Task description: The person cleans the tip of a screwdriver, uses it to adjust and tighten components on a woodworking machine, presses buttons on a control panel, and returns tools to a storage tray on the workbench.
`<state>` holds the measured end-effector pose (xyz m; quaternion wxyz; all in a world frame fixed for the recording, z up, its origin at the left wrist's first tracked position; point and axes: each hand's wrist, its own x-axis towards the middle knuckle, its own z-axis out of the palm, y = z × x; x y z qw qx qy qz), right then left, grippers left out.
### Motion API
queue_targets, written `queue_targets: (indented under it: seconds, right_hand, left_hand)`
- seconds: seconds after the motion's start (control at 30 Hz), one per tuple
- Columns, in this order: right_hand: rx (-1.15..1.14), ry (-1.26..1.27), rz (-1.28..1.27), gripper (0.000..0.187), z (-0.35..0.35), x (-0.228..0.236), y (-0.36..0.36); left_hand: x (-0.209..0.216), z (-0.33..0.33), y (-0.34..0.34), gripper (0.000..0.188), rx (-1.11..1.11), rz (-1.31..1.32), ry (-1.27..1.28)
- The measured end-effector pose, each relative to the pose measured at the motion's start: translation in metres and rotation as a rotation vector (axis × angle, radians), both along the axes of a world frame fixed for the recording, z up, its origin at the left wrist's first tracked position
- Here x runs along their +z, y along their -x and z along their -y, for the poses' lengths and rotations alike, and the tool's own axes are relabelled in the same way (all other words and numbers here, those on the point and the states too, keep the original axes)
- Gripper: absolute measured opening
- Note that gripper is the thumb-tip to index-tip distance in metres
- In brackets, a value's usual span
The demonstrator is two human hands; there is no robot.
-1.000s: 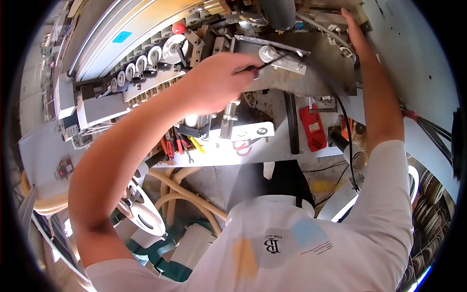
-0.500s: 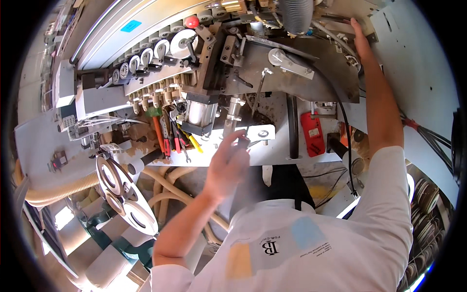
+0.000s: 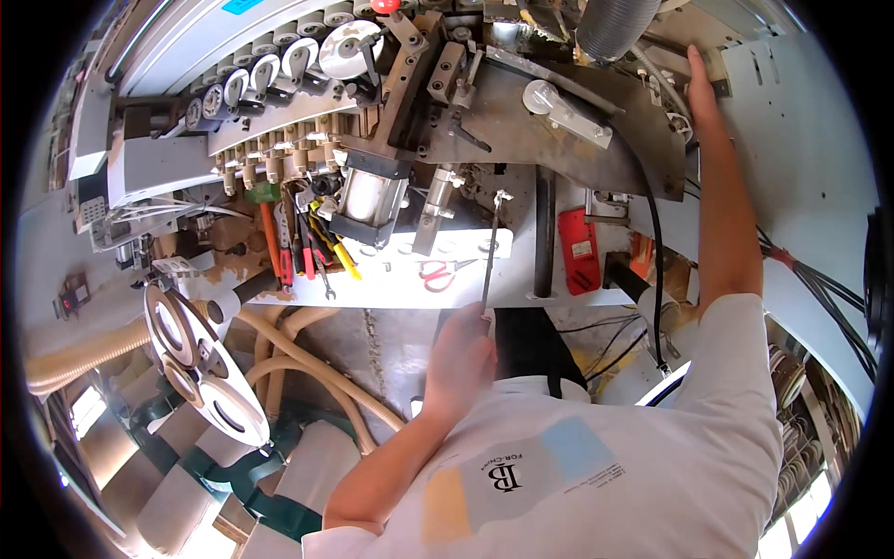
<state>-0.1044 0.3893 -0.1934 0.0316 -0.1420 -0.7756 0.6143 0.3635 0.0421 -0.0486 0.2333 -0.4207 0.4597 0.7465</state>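
Observation:
My left hand (image 3: 461, 368), a little blurred, is closed around the lower end of a long thin metal rod (image 3: 491, 256). The rod points away from me, and a pale lump sits on its far tip. That tip is over the white machine ledge (image 3: 372, 289), just below the dark metal plate (image 3: 577, 149). Red-handled scissors (image 3: 440, 275) lie on the ledge left of the rod. Far to the right, my right hand (image 3: 703, 98) rests with fingers stretched out against the machine, by the edge of the pale side panel (image 3: 801, 149); some of its fingers are hidden.
Pliers (image 3: 335, 247) and other hand tools lie on the ledge at left. A red box-shaped case (image 3: 578, 252) is right of a dark post (image 3: 545, 233). A black cable (image 3: 655, 224) hangs near my right arm. Beige hoses (image 3: 317, 359) run below the ledge.
My left hand has drawn back toward my body with the rod, whose tip has come down from over the dark plate. The scissors now show. My right hand stays against the machine.

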Motion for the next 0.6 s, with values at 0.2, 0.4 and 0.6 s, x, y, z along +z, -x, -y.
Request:
queue_targets:
  seconds: [0.2, 0.4, 0.6]
  right_hand:
    - [-0.060, 0.084, 0.334, 0.073, -0.013, 0.002, 0.002]
    - [0.114, 0.340, 0.237, 0.073, 0.000, 0.010, -0.005]
    - [0.050, 0.120, 0.296, 0.079, 0.016, 0.029, -0.017]
  left_hand:
    - [-0.006, 0.007, -0.006, 0.047, -0.045, -0.001, -0.014]
    - [0.000, 0.000, 0.002, 0.044, 0.011, -0.034, 0.042]
    - [-0.006, 0.004, -0.001, 0.045, 0.031, -0.081, -0.050]
